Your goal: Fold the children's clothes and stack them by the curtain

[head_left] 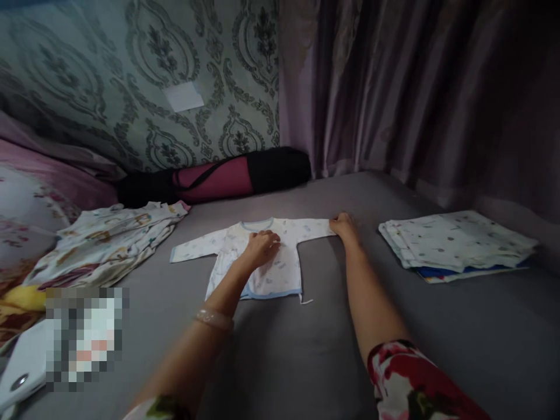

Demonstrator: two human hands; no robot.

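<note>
A small white baby shirt (280,274) with pale blue trim and faint prints lies spread on the grey bed sheet, both sleeves stretched out sideways. My left hand (261,246) rests on its chest, fingers loosely bent and a little apart, not gripping. At the end of the right sleeve, my right hand (342,226) pinches the cuff between thumb and fingers. A thin white tie hangs from the shirt's lower right corner. Part of the shirt's front is hidden under my left hand and forearm.
To the right sits a stack of folded printed cloths (459,239). Loose printed clothes (118,239) are piled at the left, with a white device (32,359) and a blurred-out item nearer me. A black and maroon long bag (227,178) lies along the patterned wall; curtains hang behind.
</note>
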